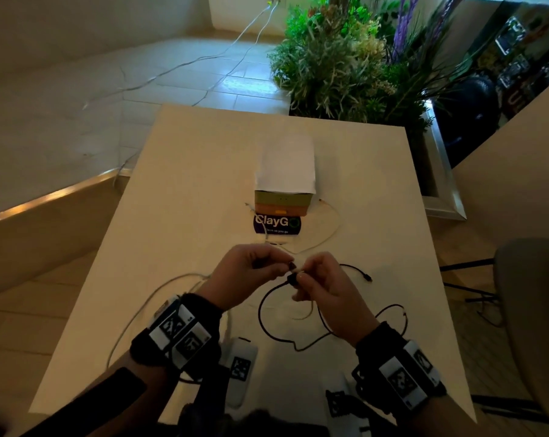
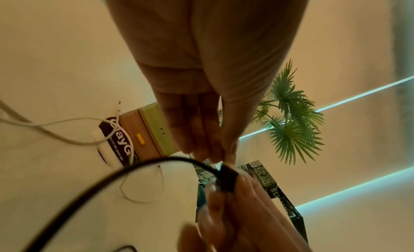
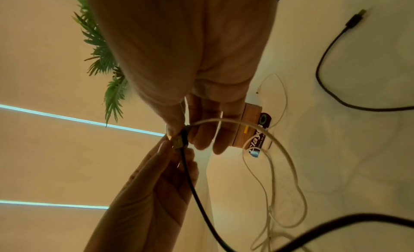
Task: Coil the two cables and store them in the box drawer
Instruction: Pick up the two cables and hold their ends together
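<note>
My left hand [image 1: 285, 266] and right hand [image 1: 300, 275] meet above the middle of the white table [image 1: 188, 184]. Both pinch the plug end of the black cable [image 1: 266, 298]. In the left wrist view my left hand [image 2: 224, 158] pinches the tip of the black plug [image 2: 226, 179]. In the right wrist view my right hand [image 3: 179, 131] also holds a strand of the white cable [image 3: 280, 146]. The black cable loops over the table, its other plug [image 1: 368, 278] lying to the right. The box [image 1: 282, 165] stands behind, its drawer [image 1: 281, 211] closed.
A dark ClayGo sticker [image 1: 277, 225] lies in front of the box, with white cable [image 1: 329, 228] around it. Two white tagged devices [image 1: 240, 367] lie near the table's front edge. Plants [image 1: 345, 58] stand behind the table, and a chair [image 1: 531, 294] at the right.
</note>
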{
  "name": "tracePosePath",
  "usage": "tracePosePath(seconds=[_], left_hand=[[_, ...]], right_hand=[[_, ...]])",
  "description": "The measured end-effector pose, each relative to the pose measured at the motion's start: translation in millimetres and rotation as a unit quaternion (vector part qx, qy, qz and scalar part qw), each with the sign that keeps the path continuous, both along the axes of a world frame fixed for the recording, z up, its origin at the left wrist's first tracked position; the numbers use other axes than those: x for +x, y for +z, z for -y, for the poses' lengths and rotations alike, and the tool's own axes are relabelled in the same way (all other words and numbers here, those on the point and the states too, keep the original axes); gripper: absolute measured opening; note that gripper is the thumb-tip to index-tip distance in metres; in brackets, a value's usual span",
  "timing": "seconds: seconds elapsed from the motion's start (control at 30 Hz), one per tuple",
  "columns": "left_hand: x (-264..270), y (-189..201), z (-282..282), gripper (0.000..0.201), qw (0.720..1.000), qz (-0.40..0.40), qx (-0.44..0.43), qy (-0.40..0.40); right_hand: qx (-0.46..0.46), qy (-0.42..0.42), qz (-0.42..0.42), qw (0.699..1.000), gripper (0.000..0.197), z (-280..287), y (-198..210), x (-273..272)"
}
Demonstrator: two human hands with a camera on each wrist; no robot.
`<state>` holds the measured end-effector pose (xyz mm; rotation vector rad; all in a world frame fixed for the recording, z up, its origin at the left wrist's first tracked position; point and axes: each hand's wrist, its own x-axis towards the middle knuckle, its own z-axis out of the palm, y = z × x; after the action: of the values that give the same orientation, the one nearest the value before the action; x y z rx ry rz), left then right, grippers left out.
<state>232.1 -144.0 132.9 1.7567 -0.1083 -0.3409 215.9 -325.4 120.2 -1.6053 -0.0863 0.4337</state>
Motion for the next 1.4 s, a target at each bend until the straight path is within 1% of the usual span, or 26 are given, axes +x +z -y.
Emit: tracePosePath(seconds=[0.03,0.07,0.13,0.2,0.23,0.3,0.37,0.43,0.53,0.57,0.63,0.7,0.8,0.93,1.07,1.13,1.2,1.3,1.33,1.4], left_hand=[[8.1,-3.1,-4.0,0.013,1.000,-0.007,0.011,-0.006],[18.9,-9.8,-9.0,0.011,1.000,-0.017,0.021,0.009],[47.5,-32.2,-20.5,0.008,0.993,-0.050,0.051,0.091],[79.3,-66.0,-32.4,0.007,0.976,-0.094,0.114,0.161],[93.3,-81.0,-36.1,0.012,0.966,-0.118,0.151,0.174],[116.3,-106.2,-36.6,0.021,0.948,-0.156,0.223,0.168],[133.4,-116.2,-31.9,0.015,0.932,-0.176,0.268,0.167],[150.2,-124.6,-27.8,0.020,0.922,-0.186,0.273,0.201],[171.0,-135.8,-20.9,0.039,0.915,-0.198,0.246,0.250],[173.9,-136.9,-17.8,0.039,0.912,-0.199,0.250,0.258],[176.4,-138.8,-13.8,0.027,0.905,-0.202,0.273,0.255],[176.5,-139.9,-12.5,0.017,0.905,-0.199,0.291,0.236],[176.1,-143.8,-15.9,0.011,0.910,-0.168,0.316,0.207],[169.1,-141.2,-18.8,0.013,0.914,-0.162,0.322,0.187],[160.5,-136.0,-21.5,0.024,0.919,-0.161,0.313,0.179],[154.7,-134.4,-23.0,0.024,0.926,-0.145,0.291,0.193],[144.5,-132.1,-24.0,0.022,0.944,-0.123,0.225,0.208],[117.3,-111.5,-22.5,0.026,0.969,-0.080,0.073,0.220],[106.9,-97.9,-20.8,0.023,0.972,-0.073,0.008,0.223],[84.8,-64.6,-16.5,0.017,0.967,-0.078,-0.128,0.205]], right_hand=[[-0.001,-0.010,0.002,1.000,0.016,0.2,-1.8,1.3],[-0.005,-0.018,0.000,1.000,0.017,1.0,-3.6,3.2],[-0.019,-0.024,-0.011,0.999,0.018,3.3,-7.2,7.8],[-0.027,-0.023,-0.020,0.999,0.018,6.0,-10.1,12.3],[-0.032,-0.021,-0.019,0.999,0.017,7.3,-10.8,14.4],[-0.042,-0.023,-0.010,0.999,0.015,9.6,-10.3,18.6],[-0.036,-0.030,-0.007,0.999,0.013,12.0,-10.1,23.1],[-0.031,-0.038,-0.010,0.999,0.009,15.5,-12.1,26.7],[-0.036,-0.052,-0.020,0.998,0.010,21.3,-17.1,29.2],[-0.032,-0.057,-0.027,0.998,0.012,22.7,-17.9,29.5],[-0.029,-0.063,-0.036,0.997,0.013,24.7,-18.3,30.5],[-0.030,-0.065,-0.039,0.997,0.013,25.7,-18.1,31.9],[-0.028,-0.066,-0.040,0.997,0.012,25.2,-18.1,33.0],[-0.025,-0.070,-0.041,0.996,0.009,23.1,-15.7,33.7],[-0.031,-0.076,-0.035,0.996,0.010,21.2,-13.2,31.8],[-0.038,-0.073,-0.033,0.996,0.010,21.2,-10.4,29.4],[-0.038,-0.071,-0.028,0.996,0.011,22.9,-7.2,26.2],[-0.051,-0.075,0.001,0.996,0.015,26.7,-0.3,21.9],[-0.060,-0.074,0.010,0.995,0.016,27.6,2.9,20.9],[-0.064,-0.064,0.021,0.996,0.017,27.3,12.5,19.0]])
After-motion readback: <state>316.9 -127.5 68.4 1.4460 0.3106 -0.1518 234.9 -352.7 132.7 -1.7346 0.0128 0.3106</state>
